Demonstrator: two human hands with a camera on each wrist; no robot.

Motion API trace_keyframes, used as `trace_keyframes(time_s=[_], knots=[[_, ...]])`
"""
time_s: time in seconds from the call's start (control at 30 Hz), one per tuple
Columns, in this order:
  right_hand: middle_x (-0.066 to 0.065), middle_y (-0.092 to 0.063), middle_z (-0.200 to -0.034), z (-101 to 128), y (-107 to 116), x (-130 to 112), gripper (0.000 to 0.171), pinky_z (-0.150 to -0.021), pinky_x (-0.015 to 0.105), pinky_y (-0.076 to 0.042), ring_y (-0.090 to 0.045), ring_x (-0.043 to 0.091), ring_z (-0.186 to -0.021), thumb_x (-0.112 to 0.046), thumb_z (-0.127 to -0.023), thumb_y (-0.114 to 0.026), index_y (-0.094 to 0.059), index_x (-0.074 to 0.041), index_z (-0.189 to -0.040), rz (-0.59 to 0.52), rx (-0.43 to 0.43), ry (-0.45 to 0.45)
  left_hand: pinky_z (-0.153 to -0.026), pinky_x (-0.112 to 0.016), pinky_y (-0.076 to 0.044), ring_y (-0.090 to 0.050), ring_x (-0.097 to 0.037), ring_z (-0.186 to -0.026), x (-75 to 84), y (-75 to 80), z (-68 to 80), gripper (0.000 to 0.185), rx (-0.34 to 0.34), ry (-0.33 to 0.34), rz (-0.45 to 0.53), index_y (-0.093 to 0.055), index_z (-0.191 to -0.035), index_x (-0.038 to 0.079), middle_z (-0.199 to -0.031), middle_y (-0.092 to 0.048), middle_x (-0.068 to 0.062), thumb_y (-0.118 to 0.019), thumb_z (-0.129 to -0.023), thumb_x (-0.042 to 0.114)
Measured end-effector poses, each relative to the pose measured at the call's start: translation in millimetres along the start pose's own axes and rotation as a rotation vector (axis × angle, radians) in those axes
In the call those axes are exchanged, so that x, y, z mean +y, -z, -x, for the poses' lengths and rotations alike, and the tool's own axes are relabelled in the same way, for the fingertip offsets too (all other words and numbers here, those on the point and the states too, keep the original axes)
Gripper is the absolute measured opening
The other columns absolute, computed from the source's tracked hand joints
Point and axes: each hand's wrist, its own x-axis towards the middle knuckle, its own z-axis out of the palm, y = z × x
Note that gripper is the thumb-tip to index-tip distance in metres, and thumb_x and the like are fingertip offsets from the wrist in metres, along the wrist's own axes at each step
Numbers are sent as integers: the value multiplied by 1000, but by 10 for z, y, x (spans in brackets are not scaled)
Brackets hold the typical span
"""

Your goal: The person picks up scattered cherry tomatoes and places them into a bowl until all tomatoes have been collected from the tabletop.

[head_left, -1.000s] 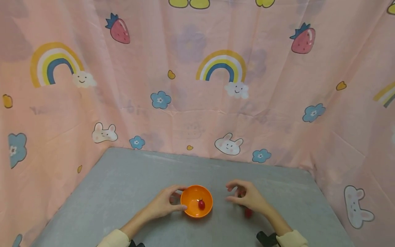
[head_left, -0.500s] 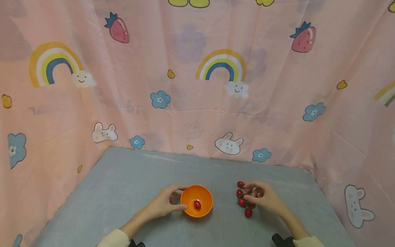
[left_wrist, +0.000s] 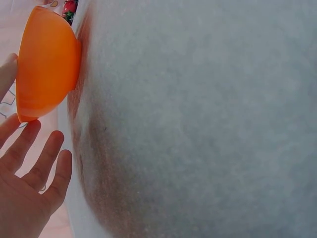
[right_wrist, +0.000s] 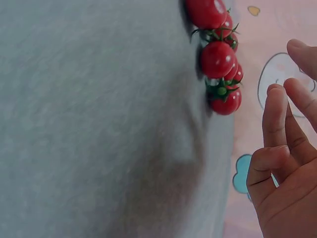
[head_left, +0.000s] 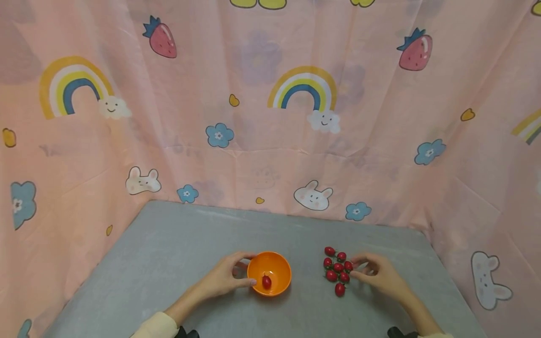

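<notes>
An orange bowl point(head_left: 258, 267) stands on the table with one red cherry tomato point(head_left: 266, 282) inside. My left hand point(head_left: 226, 276) holds the bowl by its left side, thumb at the near rim and fingertips at the far rim. In the left wrist view the bowl point(left_wrist: 48, 64) appears side-on, its inside hidden. To the right lies a cluster of several cherry tomatoes point(head_left: 338, 267) with green stems. My right hand point(head_left: 380, 274) is at the cluster's right edge, thumb and fingers spread apart and holding nothing. The right wrist view shows its fingers point(right_wrist: 273, 119) beside the tomatoes point(right_wrist: 218, 59), apart from them.
A grey table point(head_left: 190, 239) carries everything. Behind it and along both sides hangs a pink curtain point(head_left: 253, 169) printed with rainbows, strawberries and rabbits. Bare tabletop lies between the bowl and the tomatoes. Dark wrist straps show near both sleeves.
My right hand has moved right, from between the bowl and the tomatoes to the cluster's right edge, uncovering the tomatoes. The tomato in the bowl has rolled left. My left hand stays put.
</notes>
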Motion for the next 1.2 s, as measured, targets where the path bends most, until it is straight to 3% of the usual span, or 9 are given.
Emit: trace_keyframes(time_s=[0.27, 0.4, 0.63, 0.87, 1.2], knots=[[20, -67, -107, 58, 14, 44, 30, -54, 30, -51, -63, 22, -69, -10, -93, -76, -65, 4, -116, -2, 4, -37, -90, -41, -55, -62, -22, -110, 8, 0, -5, 57, 2, -7, -2, -59, -138, 14, -137, -58, -2, -82, -89, 29], [20, -67, -110, 35, 12, 96, 37, -53, 29, -49, -62, 19, -67, -12, -91, -79, -64, 5, -120, 11, 18, -83, -91, -41, -55, -62, -22, -110, 11, 1, -6, 57, 4, -7, -7, -59, -138, 14, -137, -59, -3, -83, -89, 30], [26, -62, -118, -40, 8, 193, 49, -50, 27, -46, -56, 13, -59, -9, -87, -82, -60, 8, -127, -25, -7, -88, -90, -39, -56, -62, -22, -110, 18, 7, 1, 57, -1, -13, -19, -59, -138, 14, -137, -59, -4, -82, -89, 31], [21, -65, -115, -94, 12, 271, 44, -47, 26, -42, -46, 7, -53, -10, -87, -82, -63, 6, -124, -21, -11, -98, -89, -36, -56, -63, -19, -109, 15, -9, 6, 57, -1, -15, -30, -59, -138, 14, -137, -59, -3, -81, -90, 32], [11, -68, -107, -149, -10, 259, 36, -47, 25, -43, -46, 8, -54, -16, -86, -84, -70, -1, -115, 77, -27, -104, -90, -40, -55, -62, -22, -109, 17, -3, -5, 56, 0, -10, -15, -59, -137, 13, -136, -59, -4, -82, -89, 29]])
